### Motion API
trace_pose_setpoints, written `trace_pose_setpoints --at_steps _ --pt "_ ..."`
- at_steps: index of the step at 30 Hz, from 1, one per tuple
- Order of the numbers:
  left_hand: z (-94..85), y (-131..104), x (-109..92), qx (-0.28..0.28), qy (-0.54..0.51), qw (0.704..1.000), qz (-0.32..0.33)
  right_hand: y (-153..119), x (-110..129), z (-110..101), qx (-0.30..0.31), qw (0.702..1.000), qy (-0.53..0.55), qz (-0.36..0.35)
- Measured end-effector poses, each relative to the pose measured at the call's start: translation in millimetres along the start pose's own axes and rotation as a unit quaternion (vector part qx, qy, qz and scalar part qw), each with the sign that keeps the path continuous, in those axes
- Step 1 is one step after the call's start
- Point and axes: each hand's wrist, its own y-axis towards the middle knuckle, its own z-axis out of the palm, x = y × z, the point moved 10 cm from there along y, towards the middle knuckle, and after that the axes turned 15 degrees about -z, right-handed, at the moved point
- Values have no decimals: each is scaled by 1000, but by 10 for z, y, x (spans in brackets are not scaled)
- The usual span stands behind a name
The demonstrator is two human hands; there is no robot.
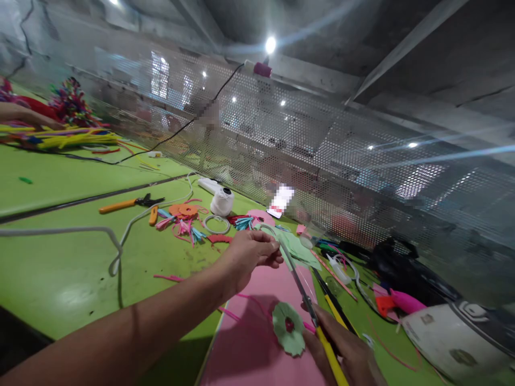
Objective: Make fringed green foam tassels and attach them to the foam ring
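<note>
My left hand is closed in a pinch, its fingertips at a thin grey wire that curves down towards my right hand. My right hand is wrapped round yellow-handled pliers, their jaws at the lower end of the wire. Beside the right fingers is a pale green felt-like flower with a dark pink centre; whether those fingers also hold it I cannot tell. Thin pink strips lie near the flower. Under both hands lies a pink sheet.
Orange-handled cutters, an orange flower, tassels, a wire coil and a white device lie left. Ahead are green sheets and a lit phone. A white container stands right. Another person's hand is far left.
</note>
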Motion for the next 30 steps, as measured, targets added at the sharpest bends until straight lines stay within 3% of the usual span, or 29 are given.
trace_pose_setpoints --at_steps 6,30 --pt "-12 -14 -11 -8 2 1000 6 1 -26 41 26 999 20 0" --pt "6 -32 -41 -11 49 999 9 -42 -21 44 2 998 37 44"
